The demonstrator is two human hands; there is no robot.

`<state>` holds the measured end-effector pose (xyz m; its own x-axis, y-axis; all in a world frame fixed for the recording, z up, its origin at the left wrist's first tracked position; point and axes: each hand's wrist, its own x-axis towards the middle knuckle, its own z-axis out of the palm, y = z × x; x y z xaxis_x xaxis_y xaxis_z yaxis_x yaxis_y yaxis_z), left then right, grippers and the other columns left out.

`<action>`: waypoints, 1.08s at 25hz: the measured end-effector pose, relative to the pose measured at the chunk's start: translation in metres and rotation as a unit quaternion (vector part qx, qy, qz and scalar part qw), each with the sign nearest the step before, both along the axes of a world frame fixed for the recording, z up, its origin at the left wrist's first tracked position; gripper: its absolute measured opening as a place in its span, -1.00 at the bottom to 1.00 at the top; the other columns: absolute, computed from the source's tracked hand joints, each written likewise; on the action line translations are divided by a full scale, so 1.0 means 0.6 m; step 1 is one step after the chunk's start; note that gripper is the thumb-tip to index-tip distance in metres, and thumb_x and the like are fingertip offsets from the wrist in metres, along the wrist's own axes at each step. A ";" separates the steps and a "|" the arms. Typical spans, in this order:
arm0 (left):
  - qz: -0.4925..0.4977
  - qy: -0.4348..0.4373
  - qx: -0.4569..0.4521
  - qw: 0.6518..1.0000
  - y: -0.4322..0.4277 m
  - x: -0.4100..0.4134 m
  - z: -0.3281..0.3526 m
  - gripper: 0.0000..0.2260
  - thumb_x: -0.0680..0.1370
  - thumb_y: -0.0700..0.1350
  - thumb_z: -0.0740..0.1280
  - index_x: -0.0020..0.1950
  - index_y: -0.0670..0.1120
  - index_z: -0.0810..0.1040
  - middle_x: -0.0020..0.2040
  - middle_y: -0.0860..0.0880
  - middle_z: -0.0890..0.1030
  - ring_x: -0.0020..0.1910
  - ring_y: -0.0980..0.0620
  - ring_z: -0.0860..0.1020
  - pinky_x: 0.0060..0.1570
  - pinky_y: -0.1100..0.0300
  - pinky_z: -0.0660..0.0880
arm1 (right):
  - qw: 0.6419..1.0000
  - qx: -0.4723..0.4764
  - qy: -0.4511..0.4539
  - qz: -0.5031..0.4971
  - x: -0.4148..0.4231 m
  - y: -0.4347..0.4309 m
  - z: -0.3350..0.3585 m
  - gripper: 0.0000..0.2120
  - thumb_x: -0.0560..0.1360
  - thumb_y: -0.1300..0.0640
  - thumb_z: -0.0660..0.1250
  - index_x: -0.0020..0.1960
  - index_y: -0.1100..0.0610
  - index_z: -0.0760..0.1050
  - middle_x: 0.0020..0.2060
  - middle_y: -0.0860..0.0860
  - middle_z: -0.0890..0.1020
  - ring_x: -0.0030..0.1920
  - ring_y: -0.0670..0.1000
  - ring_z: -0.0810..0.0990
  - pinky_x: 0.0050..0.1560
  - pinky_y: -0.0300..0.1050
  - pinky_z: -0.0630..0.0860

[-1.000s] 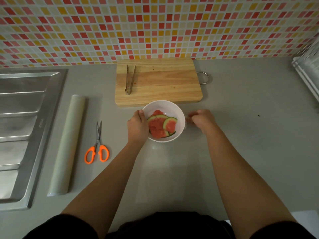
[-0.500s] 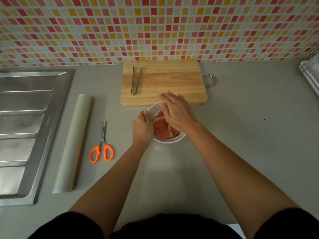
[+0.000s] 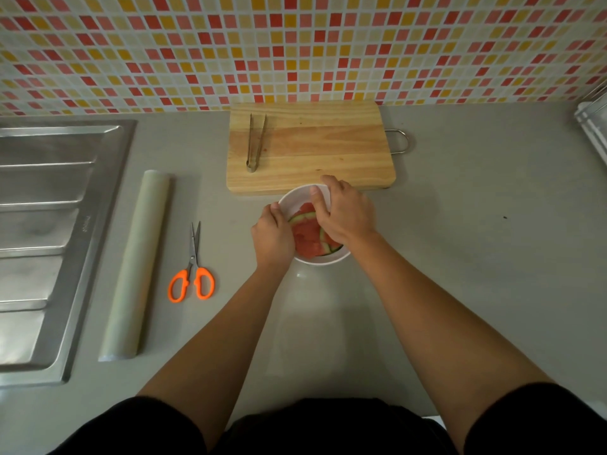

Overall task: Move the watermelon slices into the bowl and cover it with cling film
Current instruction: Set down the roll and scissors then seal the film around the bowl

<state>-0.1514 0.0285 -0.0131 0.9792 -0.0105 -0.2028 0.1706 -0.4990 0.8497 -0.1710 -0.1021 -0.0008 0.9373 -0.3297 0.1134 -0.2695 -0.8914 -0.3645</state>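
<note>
Under R hand (image 3: 345,215) pinching far rim: bowl (image 3: 295,200) w/ watermelon slices (image 3: 307,238), L hand (image 3: 272,236) gripping side.

- A wooden cutting board (image 3: 328,152), with a wire handle on its right end, is laid against the tiled wall (image 3: 295,44).
- Metal tongs (image 3: 255,142) are laid on the board's left part.
- Orange-handled scissors (image 3: 193,274) are laid on the grey counter (image 3: 476,257), blades closed.
- A steel drainboard (image 3: 49,241) is set at the left.
</note>
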 end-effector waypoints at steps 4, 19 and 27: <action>0.008 0.001 0.001 1.000 -0.003 -0.002 0.000 -0.69 0.65 -0.05 -0.02 -0.12 -0.12 0.44 -0.31 0.08 0.44 -0.33 0.21 0.40 -0.39 0.24 0.22 | 0.995 0.061 -0.027 -0.080 0.000 -0.003 -0.001 -0.42 0.53 -0.24 -0.04 0.17 0.17 0.49 -0.07 0.20 0.66 -0.03 0.24 0.60 -0.16 -0.06 0.43; -0.084 0.031 -0.107 0.990 0.018 0.024 0.025 -0.45 0.61 0.20 -0.12 0.42 -0.04 0.38 0.37 -0.05 0.45 0.34 0.01 0.39 0.30 0.18 0.29 | 0.976 0.192 0.000 -0.101 -0.071 0.014 0.003 -0.36 0.54 -0.22 -0.03 0.42 0.20 0.20 0.34 0.16 0.39 0.34 0.14 0.35 0.28 -0.04 0.31; 0.023 -0.008 -0.102 0.994 0.016 -0.021 0.019 -0.44 0.58 0.25 -0.14 0.16 0.00 0.55 -0.03 0.12 0.60 0.11 0.02 0.51 0.04 0.23 0.34 | 0.984 0.178 -0.012 0.022 -0.043 -0.022 0.004 -0.42 0.56 -0.16 -0.01 0.46 0.15 0.13 0.43 0.12 0.29 0.43 0.06 0.23 0.39 -0.12 0.15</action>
<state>-0.1643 0.0383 -0.0017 0.9825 -0.0045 -0.1860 0.1756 -0.3081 0.9350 -0.1966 -0.1151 0.0016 0.9502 -0.3110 0.0196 -0.2210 -0.7171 -0.6610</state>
